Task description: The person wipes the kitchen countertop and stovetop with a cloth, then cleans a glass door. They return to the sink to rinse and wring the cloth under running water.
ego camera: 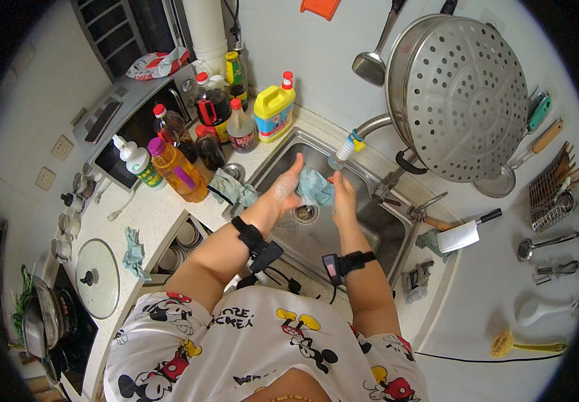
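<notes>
Over the stainless steel sink [370, 228], a crumpled light blue cloth [315, 187] is held between my two hands. My left hand [287, 186] grips its left side, thumb pointing up. At the cloth's right edge, my right hand [344, 197] has its fingers pressed on the fabric. Both hands look wet, with some foam on the left one. The faucet's flexible nozzle [340, 155] hangs just above the right hand, and the drain [305, 214] lies below the cloth. Another pale blue cloth [234, 188] lies on the counter at the sink's left edge.
Sauce bottles, an oil bottle [181, 173] and a yellow detergent jug [274, 113] stand left of and behind the sink. A large perforated steamer [468, 98] hangs at upper right. A cleaver [460, 237] is at the right wall. A glass lid [97, 279] rests on the left counter.
</notes>
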`<state>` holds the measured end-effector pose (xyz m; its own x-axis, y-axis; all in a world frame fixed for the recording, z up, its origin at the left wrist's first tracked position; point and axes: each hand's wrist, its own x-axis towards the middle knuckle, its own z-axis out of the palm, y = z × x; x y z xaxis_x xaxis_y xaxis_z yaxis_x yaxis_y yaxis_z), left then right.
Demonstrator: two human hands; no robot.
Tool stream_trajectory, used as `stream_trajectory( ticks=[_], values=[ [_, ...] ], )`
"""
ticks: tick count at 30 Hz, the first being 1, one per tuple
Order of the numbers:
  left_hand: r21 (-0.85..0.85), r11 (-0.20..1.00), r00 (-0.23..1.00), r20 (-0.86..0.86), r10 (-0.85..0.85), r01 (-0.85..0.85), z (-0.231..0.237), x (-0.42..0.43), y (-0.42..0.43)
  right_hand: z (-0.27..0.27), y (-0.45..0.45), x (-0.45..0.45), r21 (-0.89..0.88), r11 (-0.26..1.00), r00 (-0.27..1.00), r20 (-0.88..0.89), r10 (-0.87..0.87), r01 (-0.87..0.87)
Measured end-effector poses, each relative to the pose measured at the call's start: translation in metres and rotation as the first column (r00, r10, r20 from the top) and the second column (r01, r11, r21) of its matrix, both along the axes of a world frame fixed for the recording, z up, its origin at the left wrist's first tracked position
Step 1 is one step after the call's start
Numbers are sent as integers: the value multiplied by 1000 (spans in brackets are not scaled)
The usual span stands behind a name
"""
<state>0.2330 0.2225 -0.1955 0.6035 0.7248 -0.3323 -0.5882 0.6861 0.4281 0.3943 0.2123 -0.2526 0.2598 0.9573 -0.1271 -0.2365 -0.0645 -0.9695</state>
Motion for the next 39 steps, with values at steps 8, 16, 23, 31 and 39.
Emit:
stream_trajectory(
  ticks=[8, 16, 23, 31, 39],
  values=[
    [112, 974, 979, 74, 189, -196, 2, -22, 6, 14, -38, 14, -94, 905, 878, 220, 425, -414],
    [410, 910, 902, -414, 121, 66, 2, -34, 3, 30, -41, 32, -19, 961, 961, -12, 275, -275],
    [312, 934, 791, -609, 56, 174, -3, -15, -9, 13, -21, 25, -100, 995, 822, -566, -65, 10],
    [-6, 991, 972, -194, 129, -133, -19, -5, -1, 26, -32, -25, 453, 891, 784, 566, -254, -39],
    [-138, 983, 992, -28, 120, -123, -47, 20, -3, 48, -33, -71, 490, 773, 532, 813, -237, -404]
  ],
)
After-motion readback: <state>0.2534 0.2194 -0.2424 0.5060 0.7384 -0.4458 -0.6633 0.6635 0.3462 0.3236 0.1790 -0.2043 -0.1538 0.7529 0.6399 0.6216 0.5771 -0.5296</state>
